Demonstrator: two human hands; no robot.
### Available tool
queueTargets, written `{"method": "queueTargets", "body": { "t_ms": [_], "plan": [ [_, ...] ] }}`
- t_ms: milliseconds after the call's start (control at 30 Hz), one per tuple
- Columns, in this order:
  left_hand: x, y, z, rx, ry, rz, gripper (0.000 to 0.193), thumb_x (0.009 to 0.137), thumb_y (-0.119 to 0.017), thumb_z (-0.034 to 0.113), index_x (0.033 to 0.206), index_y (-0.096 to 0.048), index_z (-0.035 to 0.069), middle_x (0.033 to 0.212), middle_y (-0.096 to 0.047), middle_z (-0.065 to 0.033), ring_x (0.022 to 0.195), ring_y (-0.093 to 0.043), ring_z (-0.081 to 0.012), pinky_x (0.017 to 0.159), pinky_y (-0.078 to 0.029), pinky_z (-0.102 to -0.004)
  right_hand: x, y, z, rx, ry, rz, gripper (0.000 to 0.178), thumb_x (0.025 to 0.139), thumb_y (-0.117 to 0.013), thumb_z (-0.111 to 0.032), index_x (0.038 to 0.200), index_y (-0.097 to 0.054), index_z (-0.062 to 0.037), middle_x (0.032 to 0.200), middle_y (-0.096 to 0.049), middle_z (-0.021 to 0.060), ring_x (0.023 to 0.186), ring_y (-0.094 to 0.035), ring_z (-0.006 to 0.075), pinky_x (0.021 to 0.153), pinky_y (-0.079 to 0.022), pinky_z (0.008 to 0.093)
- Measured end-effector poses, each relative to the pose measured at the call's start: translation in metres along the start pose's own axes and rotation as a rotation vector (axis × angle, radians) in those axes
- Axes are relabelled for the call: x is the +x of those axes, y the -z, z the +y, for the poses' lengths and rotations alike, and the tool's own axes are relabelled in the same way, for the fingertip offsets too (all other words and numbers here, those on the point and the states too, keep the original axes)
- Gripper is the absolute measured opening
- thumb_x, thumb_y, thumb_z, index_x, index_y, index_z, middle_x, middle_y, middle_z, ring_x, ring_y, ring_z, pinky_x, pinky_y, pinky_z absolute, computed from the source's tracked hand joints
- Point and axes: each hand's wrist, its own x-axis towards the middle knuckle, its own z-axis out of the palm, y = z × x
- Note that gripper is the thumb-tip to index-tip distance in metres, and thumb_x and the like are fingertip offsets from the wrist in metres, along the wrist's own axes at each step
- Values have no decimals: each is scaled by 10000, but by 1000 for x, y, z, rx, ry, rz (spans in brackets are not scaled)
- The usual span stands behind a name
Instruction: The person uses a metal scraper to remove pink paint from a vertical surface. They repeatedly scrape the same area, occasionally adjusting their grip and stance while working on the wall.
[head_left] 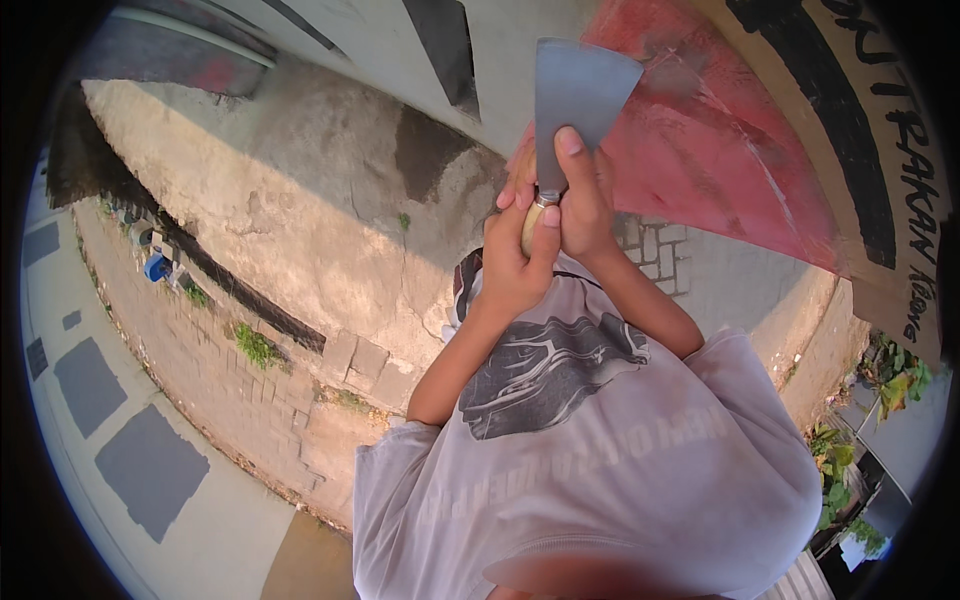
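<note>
A putty knife [583, 92] with a wide grey metal blade and a pale handle points up and away from my body. Round the handle, my left hand [515, 262] is closed, its thumb along the near side. My right hand [588, 205] is shut on the same tool just to the right, with its thumb pressed flat on the lower part of the blade. Both hands meet near the metal collar, in front of my grey printed shirt [620, 430]. Some fingers are hidden behind the blade and handle.
Past the blade is a wall with a red painted area [700, 140] and black lettering on a tan band at right. A concrete floor [300, 180] with a damp patch lies to the left. Paving with weeds [258, 345] and a blue object [157, 266] are farther left.
</note>
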Motion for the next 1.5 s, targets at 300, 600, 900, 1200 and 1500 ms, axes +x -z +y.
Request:
{"method": "queueTargets", "body": {
  "t_ms": [300,600,900,1200,1500],
  "plan": [
    [4,-7,-8,-96,-34,64,227,1008,-550,168,997,-629,-45,623,-608,-75,546,-601,-175,532,-454,-319,2,6,4,-17,35,-21,572,1068,-351,-388,660,-548,-39,581,-560,80,557,-607,214,637,-492,338],
    [10,-3,-14,-144,-23,-1,262,1035,-512,193,951,-616,-32,577,-565,-26,520,-561,-122,493,-423,-280,2,7,8,19,15,40,556,1057,-465,-384,659,-592,-17,555,-583,77,550,-632,184,562,-512,325],
    [14,2,-6,-98,-91,-49,236,1028,-530,186,934,-618,-12,574,-583,-36,510,-576,-129,499,-433,-283,5,2,1,60,12,62,547,1060,-467,-387,668,-577,-22,565,-576,70,552,-630,182,565,-513,320],
    [11,7,-13,-113,3,-16,232,1020,-538,166,896,-620,-12,563,-575,-28,502,-572,-129,501,-434,-286,-1,-4,9,-13,-28,72,602,1072,-363,-419,649,-547,-33,586,-556,86,564,-608,214,578,-494,334],
    [13,12,-22,-180,86,-99,294,1041,-517,202,846,-603,-1,559,-559,-20,512,-558,-120,504,-422,-280,0,0,15,-28,-64,98,588,1065,-367,-421,657,-542,-35,595,-563,96,568,-605,215,599,-511,343]
  ]
}}
